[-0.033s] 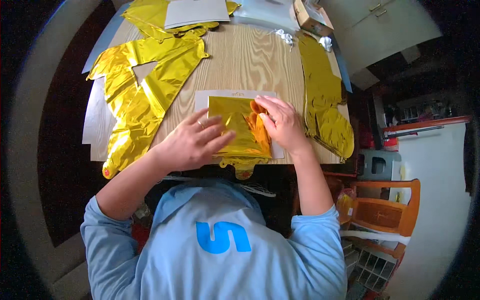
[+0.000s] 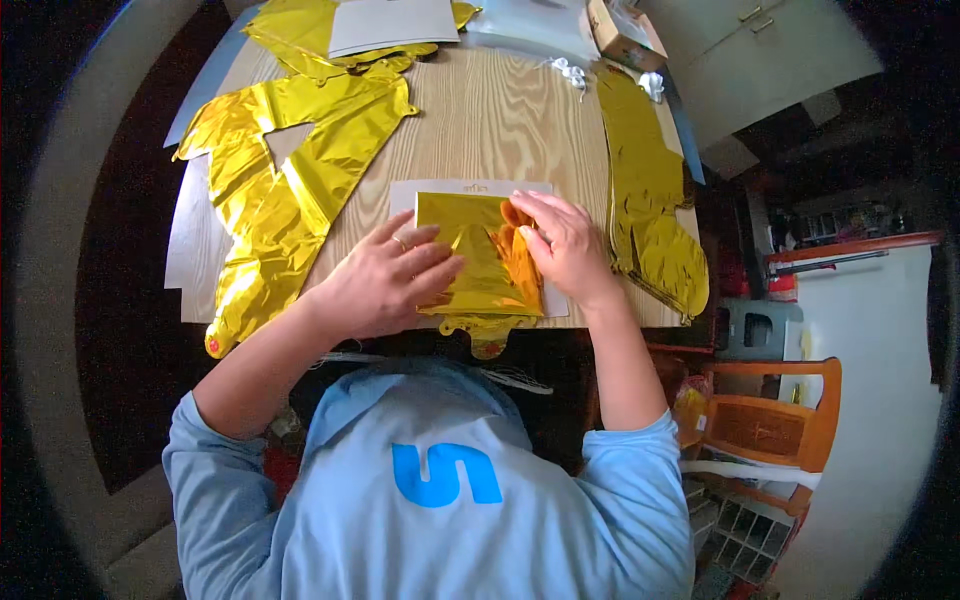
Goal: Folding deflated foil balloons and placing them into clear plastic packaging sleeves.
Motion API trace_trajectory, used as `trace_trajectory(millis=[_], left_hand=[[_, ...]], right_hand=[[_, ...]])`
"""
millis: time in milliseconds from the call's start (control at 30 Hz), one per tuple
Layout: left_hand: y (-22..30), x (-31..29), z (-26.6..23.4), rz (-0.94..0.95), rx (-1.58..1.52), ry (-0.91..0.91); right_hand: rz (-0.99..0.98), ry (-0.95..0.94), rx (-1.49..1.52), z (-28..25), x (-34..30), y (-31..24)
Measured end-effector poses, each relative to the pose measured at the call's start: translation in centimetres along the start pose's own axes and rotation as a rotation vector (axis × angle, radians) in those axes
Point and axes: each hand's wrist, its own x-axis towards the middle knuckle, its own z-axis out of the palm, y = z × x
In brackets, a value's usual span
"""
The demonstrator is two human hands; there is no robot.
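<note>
A gold foil balloon point(image 2: 465, 250), folded into a flat rectangle, lies on a white card point(image 2: 403, 200) at the table's near edge. A tabbed end of the foil sticks out toward me past that edge. My left hand point(image 2: 385, 275) is open over its left side, fingers spread and a ring on one; whether the fingertips touch it, I cannot tell. At the right edge my right hand point(image 2: 565, 245) rests on the foil, fingers stretched out and thumb apart. The foil beside it mirrors the fingers in orange.
Unfolded gold foil balloons point(image 2: 280, 200) spread over the table's left; another long foil piece point(image 2: 645, 190) lies on the right. At the far side are white sheets point(image 2: 392, 25), clear plastic point(image 2: 530, 25), a cardboard box point(image 2: 625, 35) and small white bundles point(image 2: 568, 72). A wooden chair point(image 2: 770, 425) stands right.
The left hand's fingers have shifted slightly to the left over the foil. My right hand and the folded balloon stay in place.
</note>
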Motion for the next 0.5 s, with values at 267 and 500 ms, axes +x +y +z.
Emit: trace_trajectory(millis=[267,500], left_hand=[[0.1,-0.5,1.0,-0.032,-0.164,-0.04],[0.3,0.1,1.3,-0.048,-0.181,0.004]], right_hand=[[0.034,-0.014,0.14,-0.1,0.0,0.6],[0.214,0.185,0.409,-2.4,-1.1,-0.7]])
